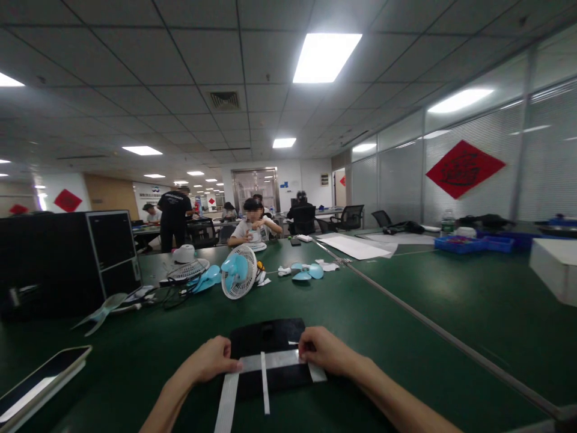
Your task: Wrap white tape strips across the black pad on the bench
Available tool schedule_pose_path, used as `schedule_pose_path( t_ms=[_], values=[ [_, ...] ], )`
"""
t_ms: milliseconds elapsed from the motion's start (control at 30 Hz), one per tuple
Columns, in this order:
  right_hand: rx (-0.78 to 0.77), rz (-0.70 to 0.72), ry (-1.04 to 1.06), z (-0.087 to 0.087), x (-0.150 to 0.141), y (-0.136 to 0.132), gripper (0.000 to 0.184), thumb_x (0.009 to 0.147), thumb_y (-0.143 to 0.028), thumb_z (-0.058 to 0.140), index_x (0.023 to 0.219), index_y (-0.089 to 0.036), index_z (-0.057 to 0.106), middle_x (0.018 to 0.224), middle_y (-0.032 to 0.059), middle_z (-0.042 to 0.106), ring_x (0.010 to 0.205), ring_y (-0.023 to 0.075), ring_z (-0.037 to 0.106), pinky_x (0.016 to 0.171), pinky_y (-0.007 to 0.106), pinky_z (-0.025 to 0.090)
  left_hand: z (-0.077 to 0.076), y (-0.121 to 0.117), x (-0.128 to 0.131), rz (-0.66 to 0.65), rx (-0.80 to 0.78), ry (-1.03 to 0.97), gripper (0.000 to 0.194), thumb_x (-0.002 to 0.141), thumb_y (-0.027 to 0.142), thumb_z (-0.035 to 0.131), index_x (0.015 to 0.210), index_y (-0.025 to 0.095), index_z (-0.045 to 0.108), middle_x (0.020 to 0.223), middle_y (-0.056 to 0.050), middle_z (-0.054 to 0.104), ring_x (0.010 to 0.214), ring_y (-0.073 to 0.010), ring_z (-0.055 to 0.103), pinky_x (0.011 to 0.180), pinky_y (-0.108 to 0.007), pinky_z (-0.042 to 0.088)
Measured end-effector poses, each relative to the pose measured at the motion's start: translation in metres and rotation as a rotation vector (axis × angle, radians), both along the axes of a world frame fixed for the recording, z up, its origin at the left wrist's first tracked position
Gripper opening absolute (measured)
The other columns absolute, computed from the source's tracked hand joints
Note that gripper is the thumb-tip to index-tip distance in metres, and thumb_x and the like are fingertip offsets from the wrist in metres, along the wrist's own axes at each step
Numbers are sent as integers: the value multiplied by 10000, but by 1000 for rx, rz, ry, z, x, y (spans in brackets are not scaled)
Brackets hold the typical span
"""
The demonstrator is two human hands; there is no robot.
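A black flat piece, which looks like fabric or a pouch, lies on the green table in front of me. A pale grey strip runs across it, and narrower white bands hang from it toward me. My left hand pinches the strip's left end, near the top of a long white band. At the right end my right hand has its fingertips pressed together on the same strip, partly hiding it. A thin white band crosses the middle. The black piece's upper part lies beyond the strip.
A phone-like device lies at left, near a black computer case. Ahead are a fan grille with blue blades, loose blue fan blades and cables. Blue trays and a white box stand right. A person sits opposite.
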State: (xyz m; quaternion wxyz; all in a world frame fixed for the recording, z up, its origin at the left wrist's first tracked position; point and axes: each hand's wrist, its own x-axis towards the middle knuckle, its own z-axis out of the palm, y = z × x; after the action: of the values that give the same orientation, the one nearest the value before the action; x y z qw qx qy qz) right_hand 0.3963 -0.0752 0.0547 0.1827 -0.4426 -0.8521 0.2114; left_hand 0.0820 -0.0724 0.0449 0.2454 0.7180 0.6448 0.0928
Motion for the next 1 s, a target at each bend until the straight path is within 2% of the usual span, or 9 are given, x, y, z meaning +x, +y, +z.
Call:
schedule_pose_path(
  t_ms=[167,300,400,500,667,867,1000],
  values=[
    [-26,31,24,-5,5,7,140,740,-180,606,822,-159,717,823,25,669,731,141,597,655,210,435,-1,1,-4,-36,-13,-29,334,620,480,624,753,182,552,783,-1,603,732,-166,538,570,-237,335],
    [27,10,58,-2,2,13,148,764,-210,587,829,-167,713,881,32,662,764,137,598,669,205,446,2,0,-3,-33,-33,-44,330,610,466,633,757,180,556,767,5,595,729,-167,531,577,-240,341],
    [129,-12,43,3,-13,22,186,771,-210,575,899,-170,703,926,46,649,795,144,597,699,218,453,3,0,-4,-30,-44,-64,318,601,451,643,746,181,559,755,8,593,725,-168,528,580,-241,344],
    [216,46,-28,8,-35,35,269,747,-213,607,1003,-184,683,992,57,642,874,173,594,777,254,454,0,3,-7,-45,-48,-91,309,603,444,644,746,183,564,753,13,592,726,-164,529,580,-236,344],
    [247,88,-132,3,-67,55,343,736,-233,631,1074,-181,667,1040,77,651,929,206,597,811,278,452,-4,6,-11,-89,-29,-114,304,602,441,643,734,178,568,711,30,556,679,-140,496,570,-226,327],
    [249,60,-141,-7,-76,65,288,767,-247,611,1039,-184,682,1047,78,660,965,218,598,841,291,435,5,0,-11,-113,-21,-119,290,646,430,604,772,169,604,747,16,570,716,-149,510,599,-231,349],
    [246,48,-137,-10,-76,65,273,780,-254,600,1035,-195,679,1033,73,672,970,218,599,842,294,429,-1,8,-16,-75,54,-126,325,709,445,534,828,154,616,763,-1,599,720,-153,532,615,-236,374]
  ],
)
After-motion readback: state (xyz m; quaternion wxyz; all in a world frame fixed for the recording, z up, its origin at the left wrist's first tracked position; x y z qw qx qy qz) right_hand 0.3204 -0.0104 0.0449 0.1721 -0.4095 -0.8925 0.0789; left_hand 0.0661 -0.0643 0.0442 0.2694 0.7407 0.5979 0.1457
